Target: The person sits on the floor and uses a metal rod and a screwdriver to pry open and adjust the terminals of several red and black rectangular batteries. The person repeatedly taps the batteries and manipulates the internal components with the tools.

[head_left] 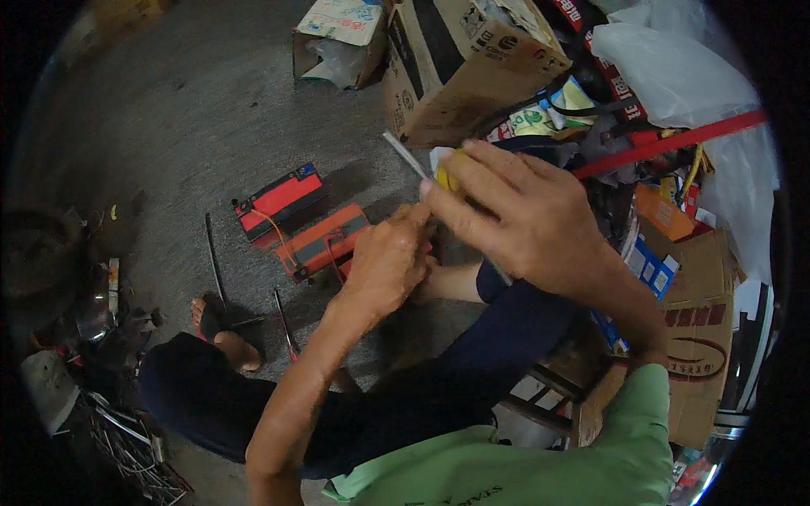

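My right hand (pixel 515 215) is closed on a thin silver rod (pixel 403 154), slanting up and left; a yellow object (pixel 447 173), partly hidden by my fingers, is at the same grip. My left hand (pixel 388 261) is closed just below and left of it, fingertips bent; what they hold is hidden. Beyond my left hand lie two battery packs on the floor, one red and black (pixel 274 211) with an orange wire, one orange and grey (pixel 308 236) with red wires. A long thin tool (pixel 283 320) lies left of my left forearm.
Cardboard boxes (pixel 464 93) stand at the back. Piled packages, white plastic (pixel 666 76) and a red bar (pixel 675 142) crowd the right, above a box (pixel 700 371). My bare feet and dark-trousered legs (pixel 194 388) are below. Metal scraps (pixel 126 430) and a dark round object (pixel 46 261) lie left.
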The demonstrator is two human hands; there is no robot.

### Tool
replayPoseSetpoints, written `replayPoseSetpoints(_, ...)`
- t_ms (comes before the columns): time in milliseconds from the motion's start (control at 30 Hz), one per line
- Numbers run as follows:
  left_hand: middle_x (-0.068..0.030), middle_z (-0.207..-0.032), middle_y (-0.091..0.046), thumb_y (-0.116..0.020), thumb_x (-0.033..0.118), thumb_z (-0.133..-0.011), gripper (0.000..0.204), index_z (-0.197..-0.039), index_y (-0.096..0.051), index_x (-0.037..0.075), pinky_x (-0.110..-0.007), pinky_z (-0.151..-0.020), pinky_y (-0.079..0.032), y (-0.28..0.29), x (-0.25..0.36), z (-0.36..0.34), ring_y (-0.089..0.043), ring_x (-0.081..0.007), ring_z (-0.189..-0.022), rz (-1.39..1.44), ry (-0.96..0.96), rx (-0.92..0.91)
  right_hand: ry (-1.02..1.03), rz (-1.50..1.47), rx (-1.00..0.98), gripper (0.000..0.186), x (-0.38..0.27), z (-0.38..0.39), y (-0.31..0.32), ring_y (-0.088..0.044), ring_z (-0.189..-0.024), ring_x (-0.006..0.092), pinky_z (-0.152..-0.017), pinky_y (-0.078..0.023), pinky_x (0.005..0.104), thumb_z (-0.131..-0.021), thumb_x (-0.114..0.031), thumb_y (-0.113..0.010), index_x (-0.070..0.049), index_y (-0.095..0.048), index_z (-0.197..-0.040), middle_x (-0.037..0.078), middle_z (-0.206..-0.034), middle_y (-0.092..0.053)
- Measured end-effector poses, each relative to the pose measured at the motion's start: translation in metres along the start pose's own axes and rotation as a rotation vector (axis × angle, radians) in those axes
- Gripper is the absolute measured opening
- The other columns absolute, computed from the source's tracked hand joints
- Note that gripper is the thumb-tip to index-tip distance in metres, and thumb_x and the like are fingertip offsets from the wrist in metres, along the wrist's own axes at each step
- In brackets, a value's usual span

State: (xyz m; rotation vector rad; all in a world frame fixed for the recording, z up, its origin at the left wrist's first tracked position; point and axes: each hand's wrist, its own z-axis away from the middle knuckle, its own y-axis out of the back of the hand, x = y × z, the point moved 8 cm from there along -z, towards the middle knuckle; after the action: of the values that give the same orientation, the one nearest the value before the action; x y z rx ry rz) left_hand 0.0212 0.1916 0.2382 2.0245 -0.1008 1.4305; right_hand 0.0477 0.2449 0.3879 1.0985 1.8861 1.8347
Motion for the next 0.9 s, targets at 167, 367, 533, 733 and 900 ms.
replayPoseSetpoints(167, -0.023, -0.099, -0.064, -0.067, 0.0, -0.076, 0.027, -0.102, -0.06, -0.001, -0.053, -0.072, -0.051, -0.001, -0.002, 0.001, -0.065, -0.0446, -0.087, -0.048, 0.078, -0.061, 0.388, 0.176, -0.023, 0.028, -0.022, 0.005, -0.032, -0.053, -0.13, 0.0277, -0.115, -0.038, 0.0479, -0.078, -0.016, -0.062, -0.001, -0.073, -0.1, 0.015, -0.117, -0.067)
replayPoseSetpoints(367, -0.0232, -0.095, -0.065, -0.068, 0.0, -0.074, 0.026, -0.099, -0.061, -0.002, -0.053, -0.071, -0.051, -0.006, -0.007, 0.008, -0.065, -0.0438, -0.083, -0.024, 0.063, 0.05, 0.532, 0.238, -0.162, 0.019, -0.029, -0.004, -0.065, -0.063, -0.108, 0.026, -0.114, -0.035, 0.0473, -0.077, -0.016, -0.063, -0.003, -0.076, -0.083, 0.013, -0.091, -0.072)
replayPoseSetpoints(533, -0.0231, -0.092, -0.066, -0.068, 0.001, -0.075, 0.029, -0.103, -0.06, 0.0, -0.052, -0.069, -0.051, -0.007, -0.011, 0.007, -0.065, -0.044, -0.08, -0.059, 0.02, 0.097, 0.054, -0.115, -0.508, 0.013, -0.001, -0.011, -0.098, -0.068, -0.079, 0.0313, -0.092, -0.049, 0.0459, -0.068, -0.018, -0.071, -0.006, -0.072, -0.072, 0.013, -0.073, -0.069)
replayPoseSetpoints(733, -0.0238, -0.087, -0.067, -0.068, 0.009, -0.077, 0.027, -0.101, -0.06, 0.003, -0.05, -0.067, -0.053, -0.008, -0.02, 0.0, -0.066, -0.043, -0.078, 0.035, 0.051, 0.105, -0.362, -0.349, -0.708, 0.027, 0.019, -0.01, -0.1, -0.063, -0.098, 0.0351, -0.082, -0.047, 0.05, -0.078, -0.017, -0.067, -0.003, -0.068, -0.102, 0.019, -0.097, -0.065)
replayPoseSetpoints(900, -0.0227, -0.08, -0.067, -0.07, 0.012, -0.073, 0.022, -0.094, -0.069, 0.004, -0.049, -0.063, -0.052, -0.009, -0.031, 0.008, -0.068, -0.0399, -0.077, -0.002, 0.083, 0.107, -0.179, -0.45, -0.21, 0.038, 0.007, -0.01, -0.059, -0.061, -0.103, 0.0353, -0.094, -0.045, 0.0496, -0.083, -0.017, -0.068, -0.002, -0.059, -0.117, 0.016, -0.1, -0.064)
